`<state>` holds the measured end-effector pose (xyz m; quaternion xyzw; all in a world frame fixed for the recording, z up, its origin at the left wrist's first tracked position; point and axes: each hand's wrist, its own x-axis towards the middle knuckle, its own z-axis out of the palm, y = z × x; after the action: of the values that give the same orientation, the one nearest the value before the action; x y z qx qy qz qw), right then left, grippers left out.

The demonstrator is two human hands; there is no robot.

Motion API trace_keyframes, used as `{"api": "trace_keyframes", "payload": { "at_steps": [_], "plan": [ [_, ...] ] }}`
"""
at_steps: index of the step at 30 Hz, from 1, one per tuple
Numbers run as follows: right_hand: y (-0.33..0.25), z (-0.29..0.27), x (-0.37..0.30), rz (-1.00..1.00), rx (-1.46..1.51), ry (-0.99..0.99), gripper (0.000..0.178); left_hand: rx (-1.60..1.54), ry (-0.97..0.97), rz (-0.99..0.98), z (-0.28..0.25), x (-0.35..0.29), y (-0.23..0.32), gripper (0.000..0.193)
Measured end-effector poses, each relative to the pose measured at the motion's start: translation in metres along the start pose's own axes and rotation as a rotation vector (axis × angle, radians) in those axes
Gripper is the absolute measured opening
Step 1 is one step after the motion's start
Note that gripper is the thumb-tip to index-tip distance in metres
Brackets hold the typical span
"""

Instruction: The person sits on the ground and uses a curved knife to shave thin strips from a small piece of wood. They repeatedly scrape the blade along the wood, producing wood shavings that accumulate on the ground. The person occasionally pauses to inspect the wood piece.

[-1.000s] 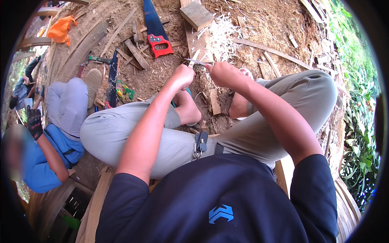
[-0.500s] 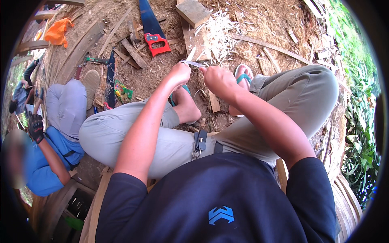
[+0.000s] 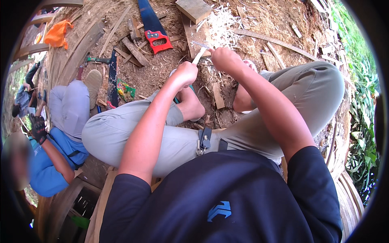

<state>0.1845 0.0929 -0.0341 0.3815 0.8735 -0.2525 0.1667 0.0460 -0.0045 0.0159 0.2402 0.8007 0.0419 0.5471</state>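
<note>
I sit with my knees bent over dirt ground. My left hand (image 3: 184, 75) grips a pale wooden stick (image 3: 198, 56) that points away from me. My right hand (image 3: 223, 59) is closed on a small knife (image 3: 201, 44), whose thin blade lies against the far end of the stick. The two hands are close together above my feet. A pile of pale wood shavings (image 3: 221, 24) lies on the ground just beyond them.
A hand saw with a red handle (image 3: 156, 38), a wooden block (image 3: 193, 8), wood scraps and a dark long blade (image 3: 112, 77) lie ahead. Another person in blue (image 3: 52, 162) sits at my left. Orange cloth (image 3: 56, 34) far left, green plants (image 3: 360, 121) right.
My right hand has pushed the knife away from me toward the tip of the stick. My left hand has stayed almost in place on the stick.
</note>
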Motion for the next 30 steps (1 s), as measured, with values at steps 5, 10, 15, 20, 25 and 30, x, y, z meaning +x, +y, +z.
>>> {"api": "trace_keyframes", "payload": {
  "at_steps": [5,10,15,20,25,30],
  "plan": [
    [-0.037,-0.033,-0.031,-0.001,0.17,-0.159,0.051,0.125,0.153,0.155,-0.002,-0.004,-0.001,0.044],
    [-0.033,-0.036,-0.046,-0.047,0.1,-0.164,0.051,0.217,0.191,0.181,-0.008,-0.009,0.007,0.041],
    [-0.03,-0.021,-0.055,-0.144,-0.071,-0.022,0.048,0.367,0.18,0.274,-0.004,-0.004,0.0,0.046],
    [-0.043,-0.018,-0.064,-0.126,-0.3,0.101,0.046,0.353,0.135,0.194,0.003,0.009,-0.011,0.035],
    [-0.055,-0.021,-0.057,0.072,-0.059,-0.01,0.048,0.359,0.156,0.2,-0.004,0.002,-0.008,0.037],
    [-0.059,-0.019,-0.048,0.136,0.026,-0.063,0.048,0.344,0.128,0.156,-0.011,0.001,-0.006,0.039]
  ]
}}
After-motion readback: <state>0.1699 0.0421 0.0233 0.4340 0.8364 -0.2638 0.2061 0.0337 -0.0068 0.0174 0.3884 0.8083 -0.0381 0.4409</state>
